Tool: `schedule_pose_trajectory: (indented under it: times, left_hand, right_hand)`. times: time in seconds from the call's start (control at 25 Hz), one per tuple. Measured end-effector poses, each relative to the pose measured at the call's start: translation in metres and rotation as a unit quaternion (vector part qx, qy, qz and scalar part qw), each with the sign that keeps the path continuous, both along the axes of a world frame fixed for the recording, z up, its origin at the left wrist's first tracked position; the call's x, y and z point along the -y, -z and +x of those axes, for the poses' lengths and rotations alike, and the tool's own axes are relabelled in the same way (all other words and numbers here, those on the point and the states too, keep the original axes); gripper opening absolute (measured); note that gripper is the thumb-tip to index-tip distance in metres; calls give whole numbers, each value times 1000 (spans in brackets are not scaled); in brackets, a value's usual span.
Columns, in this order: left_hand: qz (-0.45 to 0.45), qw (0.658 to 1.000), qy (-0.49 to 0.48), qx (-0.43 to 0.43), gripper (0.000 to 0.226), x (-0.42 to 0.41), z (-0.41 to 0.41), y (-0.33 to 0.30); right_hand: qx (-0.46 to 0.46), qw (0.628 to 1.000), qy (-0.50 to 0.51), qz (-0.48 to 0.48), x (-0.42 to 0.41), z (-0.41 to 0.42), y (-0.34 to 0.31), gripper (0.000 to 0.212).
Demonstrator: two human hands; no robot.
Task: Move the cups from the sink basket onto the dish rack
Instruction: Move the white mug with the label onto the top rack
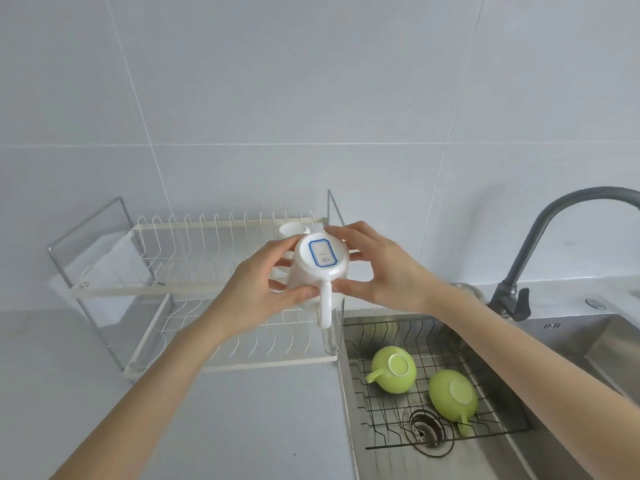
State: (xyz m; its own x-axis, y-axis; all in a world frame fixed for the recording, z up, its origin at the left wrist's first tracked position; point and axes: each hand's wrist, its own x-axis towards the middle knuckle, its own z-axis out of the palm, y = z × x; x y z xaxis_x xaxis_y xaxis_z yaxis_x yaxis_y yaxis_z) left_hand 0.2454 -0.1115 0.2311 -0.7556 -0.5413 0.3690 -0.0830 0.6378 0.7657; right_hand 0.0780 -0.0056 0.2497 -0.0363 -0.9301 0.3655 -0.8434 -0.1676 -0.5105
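Observation:
A white cup point(320, 271) is held upside down over the right end of the two-tier dish rack point(194, 287), its blue-framed base label facing me and its handle pointing toward me. My left hand point(263, 292) grips its left side and my right hand point(377, 268) its right side. Another white cup point(293, 229) stands on the rack's upper tier behind them. Two green cups lie overturned in the black wire sink basket point(391, 410): one point(393, 369) at the left, one point(452, 394) at the right near the drain.
A grey tap point(519, 271) arches over the steel sink point(571, 344) at the right. A white holder point(104, 271) hangs on the rack's left end. Grey countertop point(242, 417) lies in front of the rack, and a tiled wall rises behind.

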Motion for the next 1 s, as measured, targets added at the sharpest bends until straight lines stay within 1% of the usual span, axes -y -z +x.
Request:
schedule_pose_trajectory:
  times: [0.16, 0.28, 0.48, 0.76, 1.0]
  left_hand:
    - [-28, 999, -29, 4, 57, 29, 14, -23]
    - [-40, 998, -49, 12, 57, 54, 24, -36]
    - [-37, 996, -69, 43, 59, 99, 33, -45]
    - [7, 991, -91, 93, 57, 163, 31, -32]
    - [26, 984, -102, 142, 56, 198, 34, -5]
  right_hand:
    - [-24, 1000, -7, 0, 30, 12, -27, 68]
    - [-63, 998, -12, 4, 61, 20, -41, 68]
    - [-111, 993, -22, 36, 112, 28, -53, 69]
    - [-149, 983, -20, 105, 181, 32, -46, 68]
    - [-172, 971, -30, 163, 225, 34, -19, 67]
